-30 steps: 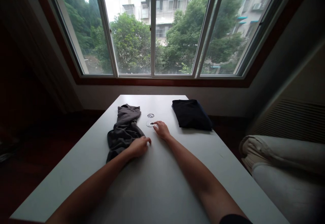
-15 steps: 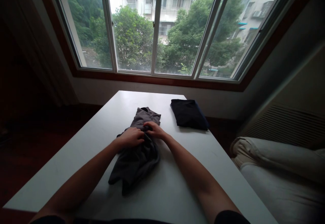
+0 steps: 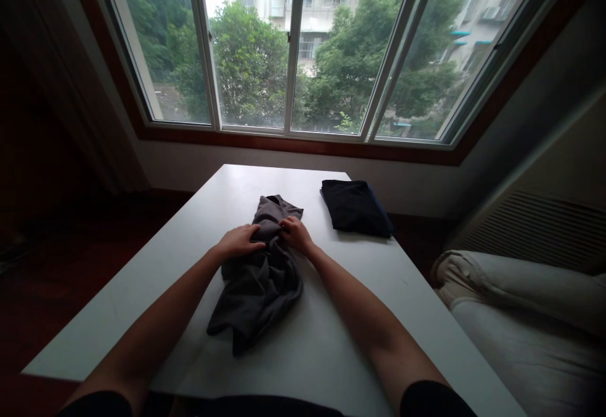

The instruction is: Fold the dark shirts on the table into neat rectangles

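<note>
A crumpled grey shirt (image 3: 258, 294) lies lengthwise on the white table (image 3: 369, 303), its neck opening at the far end and its loose lower end toward me. My left hand (image 3: 239, 241) grips the shirt's left side near the middle, thumb and fingers on the cloth. On the opposite edge, my right hand (image 3: 296, 234) pinches the fabric with bent fingers. Folds bunch up between the two hands. Part of the gripped cloth is hidden under my fingers.
A folded black garment (image 3: 355, 207) with a dark blue layer beneath it rests at the table's far right edge. To the right stands a pale padded seat (image 3: 521, 316). A wide window (image 3: 288, 57) is beyond the table.
My right hand has closed from spread fingers into a pinch on the shirt's right edge. My hands have moved slightly apart. The whole view has shifted a little.
</note>
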A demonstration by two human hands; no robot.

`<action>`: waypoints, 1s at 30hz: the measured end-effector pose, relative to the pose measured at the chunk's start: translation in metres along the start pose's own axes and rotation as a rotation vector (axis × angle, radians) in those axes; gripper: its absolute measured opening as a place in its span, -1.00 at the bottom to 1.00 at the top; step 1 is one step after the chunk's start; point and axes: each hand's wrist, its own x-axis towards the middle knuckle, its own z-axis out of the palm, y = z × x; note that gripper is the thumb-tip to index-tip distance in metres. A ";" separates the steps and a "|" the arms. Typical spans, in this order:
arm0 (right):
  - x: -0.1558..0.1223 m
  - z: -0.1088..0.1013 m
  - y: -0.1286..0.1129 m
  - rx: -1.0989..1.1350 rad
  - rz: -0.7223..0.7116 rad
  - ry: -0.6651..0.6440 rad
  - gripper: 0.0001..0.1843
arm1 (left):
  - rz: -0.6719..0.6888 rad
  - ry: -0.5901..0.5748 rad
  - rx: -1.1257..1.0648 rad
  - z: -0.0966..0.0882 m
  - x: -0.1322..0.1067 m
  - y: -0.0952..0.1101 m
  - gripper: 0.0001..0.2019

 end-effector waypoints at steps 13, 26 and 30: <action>0.001 -0.012 0.013 0.070 0.157 0.061 -0.66 | -0.414 0.665 -1.175 -0.009 0.033 -0.036 -0.53; 0.000 0.004 0.010 0.008 0.144 -0.043 -0.60 | -0.837 1.014 -0.217 -0.025 0.001 -0.141 -0.65; 0.001 0.008 0.006 0.136 0.008 -0.024 -0.73 | -0.418 0.561 -0.154 -0.012 0.014 -0.122 -0.72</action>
